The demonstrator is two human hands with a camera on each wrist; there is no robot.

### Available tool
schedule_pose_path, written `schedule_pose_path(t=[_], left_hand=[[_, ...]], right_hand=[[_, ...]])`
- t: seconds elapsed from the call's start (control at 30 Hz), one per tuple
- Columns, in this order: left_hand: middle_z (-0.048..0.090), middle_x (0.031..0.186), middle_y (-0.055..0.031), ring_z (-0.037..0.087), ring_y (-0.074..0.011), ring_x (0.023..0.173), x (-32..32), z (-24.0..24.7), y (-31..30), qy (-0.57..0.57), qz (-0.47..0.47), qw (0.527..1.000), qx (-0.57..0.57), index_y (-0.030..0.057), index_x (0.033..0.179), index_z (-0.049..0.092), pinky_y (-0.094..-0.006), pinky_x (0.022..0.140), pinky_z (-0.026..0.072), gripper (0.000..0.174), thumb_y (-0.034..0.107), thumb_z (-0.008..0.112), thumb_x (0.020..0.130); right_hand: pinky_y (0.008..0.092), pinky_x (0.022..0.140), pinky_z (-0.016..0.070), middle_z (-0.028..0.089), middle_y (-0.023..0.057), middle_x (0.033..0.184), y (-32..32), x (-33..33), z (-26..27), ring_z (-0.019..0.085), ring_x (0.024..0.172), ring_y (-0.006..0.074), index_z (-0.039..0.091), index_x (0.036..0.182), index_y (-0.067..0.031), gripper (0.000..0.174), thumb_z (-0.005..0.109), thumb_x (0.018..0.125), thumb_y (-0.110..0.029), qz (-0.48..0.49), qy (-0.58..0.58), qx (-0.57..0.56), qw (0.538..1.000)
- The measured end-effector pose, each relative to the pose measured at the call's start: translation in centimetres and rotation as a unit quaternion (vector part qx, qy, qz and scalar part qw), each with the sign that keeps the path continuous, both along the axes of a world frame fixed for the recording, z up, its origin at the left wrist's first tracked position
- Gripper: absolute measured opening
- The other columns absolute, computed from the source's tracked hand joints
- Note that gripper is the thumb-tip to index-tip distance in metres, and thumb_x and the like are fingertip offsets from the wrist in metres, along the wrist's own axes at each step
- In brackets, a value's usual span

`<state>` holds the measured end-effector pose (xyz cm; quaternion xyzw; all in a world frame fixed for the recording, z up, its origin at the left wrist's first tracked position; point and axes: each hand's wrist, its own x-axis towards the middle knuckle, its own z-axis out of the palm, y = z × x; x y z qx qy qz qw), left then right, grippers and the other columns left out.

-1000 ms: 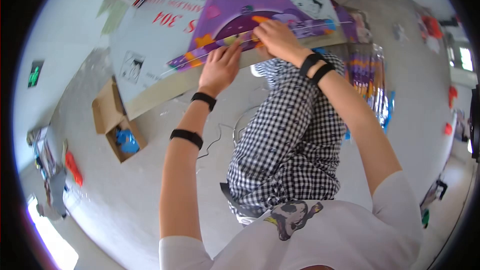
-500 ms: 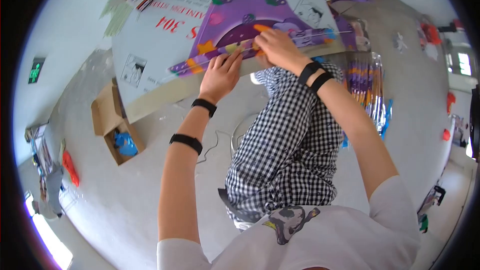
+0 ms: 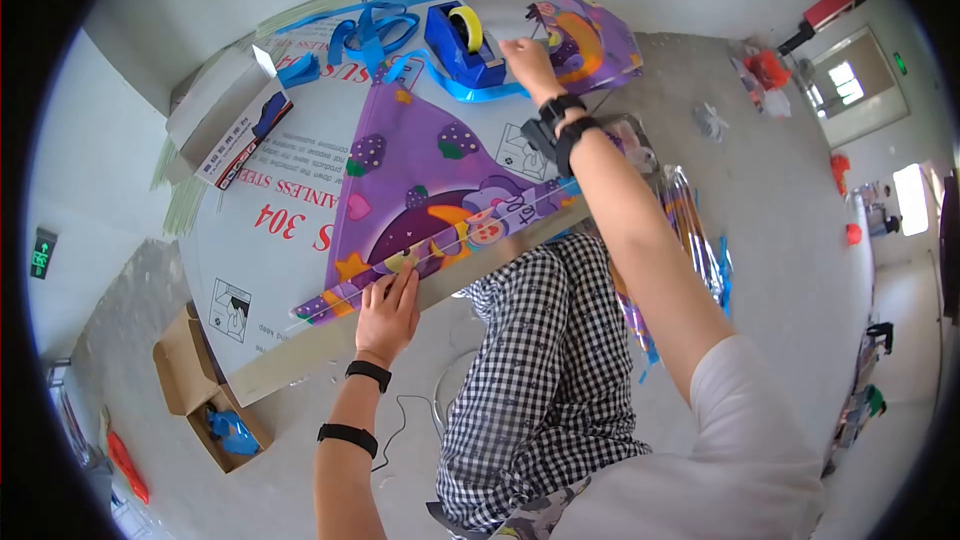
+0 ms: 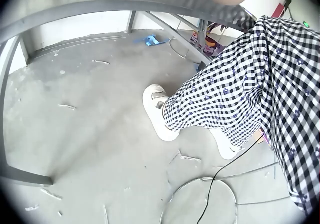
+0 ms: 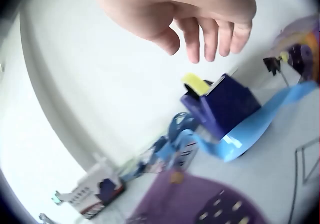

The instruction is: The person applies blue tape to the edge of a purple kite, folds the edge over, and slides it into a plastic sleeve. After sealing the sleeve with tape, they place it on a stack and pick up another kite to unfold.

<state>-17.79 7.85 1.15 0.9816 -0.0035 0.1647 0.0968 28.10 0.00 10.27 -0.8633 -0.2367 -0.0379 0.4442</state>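
A purple triangular printed sheet (image 3: 400,155) lies on the board-topped table, a thin pale rod running along its near folded edge. My left hand (image 3: 388,318) presses on that edge with fairly straight fingers, left of its middle. Only a bit of skin shows at the top of the left wrist view. Beyond the sheet stands a blue tape dispenser (image 3: 462,48) with a yellow roll (image 5: 195,84). My right hand (image 3: 527,63) is just right of the dispenser, above the table; its relaxed fingers (image 5: 210,44) hold nothing.
Blue ribbon (image 3: 375,30) lies loose around the dispenser. A white box (image 3: 228,130) sits at the left, another purple printed sheet (image 3: 595,40) at the back right. An open cardboard box (image 3: 205,385) and a wire loop (image 4: 200,179) are on the floor.
My right hand has let go of the folded edge and moved away across the table toward the tape dispenser. My left hand stays on the edge. The head view has shifted, showing more of the far table.
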Motion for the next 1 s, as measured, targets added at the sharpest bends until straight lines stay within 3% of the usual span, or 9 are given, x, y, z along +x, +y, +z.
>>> schedule_pose_path(t=[0.03,0.1,0.23,0.5,0.6,0.7,0.8,0.9,1.0], left_hand=[[0.053,0.144,-0.0055,0.051,-0.0259,0.114,-0.2,0.0,0.1,0.005,0.0,1.0,-0.001,0.0028,0.131,0.056,-0.0429,0.097,0.0439,0.051,0.014,0.062,0.082],[0.052,0.145,-0.005,0.051,-0.0252,0.115,-0.2,0.0,0.0,0.01,0.005,1.0,0.002,0.0036,0.131,0.057,-0.0424,0.097,0.0439,0.051,0.014,0.063,0.081],[0.052,0.145,-0.0046,0.051,-0.0246,0.115,-0.2,0.3,-0.1,0.014,0.006,1.0,-0.006,0.0039,0.13,0.058,-0.0417,0.097,0.0443,0.051,0.013,0.064,0.08],[0.053,0.144,-0.0043,0.052,-0.0244,0.114,0.1,0.4,0.1,0.002,0.007,1.0,-0.006,0.0038,0.129,0.059,-0.0415,0.097,0.0446,0.051,0.012,0.065,0.079],[0.053,0.144,-0.0041,0.051,-0.0243,0.114,-0.1,0.6,-0.1,0.003,0.007,1.0,-0.004,0.0037,0.128,0.059,-0.0414,0.097,0.0445,0.05,0.013,0.065,0.079],[0.053,0.144,-0.0039,0.051,-0.0243,0.114,-0.2,0.5,-0.2,0.008,0.009,1.0,-0.007,0.0039,0.129,0.059,-0.0414,0.097,0.0445,0.05,0.013,0.064,0.079],[0.053,0.144,-0.0037,0.051,-0.0243,0.114,-0.1,0.3,-0.1,0.006,0.01,1.0,-0.007,0.0042,0.129,0.059,-0.0414,0.097,0.0446,0.05,0.012,0.064,0.079],[0.053,0.144,-0.0037,0.051,-0.0242,0.114,0.0,0.4,0.0,0.005,0.009,1.0,-0.005,0.0042,0.129,0.059,-0.0413,0.097,0.0447,0.051,0.012,0.063,0.079],[0.053,0.144,-0.0038,0.051,-0.0241,0.114,0.0,0.6,0.0,0.005,0.008,1.0,-0.004,0.0041,0.129,0.058,-0.0411,0.097,0.0448,0.051,0.012,0.063,0.079]], right_hand=[[0.0436,0.08,0.0534,0.071,0.0249,0.091,0.5,2.2,-0.6,0.066,0.093,0.044,0.071,0.095,0.003,0.048,0.057,0.092,-0.043,0.002,-0.04,-0.114,0.993],[0.0383,0.08,0.0505,0.074,0.0166,0.087,2.1,6.5,-4.1,0.07,0.085,0.0291,0.074,0.092,0.0002,0.036,0.066,0.091,-0.035,-0.01,0.023,-0.156,0.987],[0.0329,0.093,0.0428,0.075,0.0087,0.088,2.1,5.6,-1.8,0.067,0.088,0.0212,0.075,0.091,0.0035,0.023,0.075,0.084,-0.018,0.11,0.288,0.02,0.951],[0.0455,0.101,0.0368,0.068,0.0167,0.119,2.8,2.2,1.5,0.054,0.116,0.0212,0.069,0.11,0.0084,0.037,0.076,0.083,-0.015,0.025,0.345,0.133,0.929],[0.0373,0.073,0.0544,0.068,0.02,0.102,3.0,-1.1,3.9,0.068,0.082,0.0306,0.066,0.1,0.016,0.025,0.068,0.085,-0.004,-0.025,0.216,0.083,0.973],[0.0411,0.076,0.0534,0.067,0.0212,0.107,1.7,-0.4,3.1,0.066,0.091,0.0303,0.066,0.106,0.0136,0.029,0.068,0.087,-0.009,-0.006,0.155,-0.026,0.988],[0.043,0.083,0.0502,0.069,0.0184,0.105,0.2,-0.5,1.9,0.065,0.092,0.0282,0.068,0.105,0.01,0.03,0.069,0.087,-0.014,-0.015,0.232,-0.005,0.973],[0.0371,0.087,0.0383,0.07,0.0058,0.11,-0.5,0.0,1.1,0.063,0.101,0.0191,0.07,0.108,-0.0072,0.027,0.069,0.09,-0.027,0.009,0.302,-0.035,0.953],[0.0355,0.085,0.037,0.071,0.0006,0.103,-0.4,0.3,-0.1,0.065,0.093,0.0161,0.07,0.101,-0.0113,0.018,0.068,0.091,-0.026,-0.016,0.34,-0.035,0.94]])
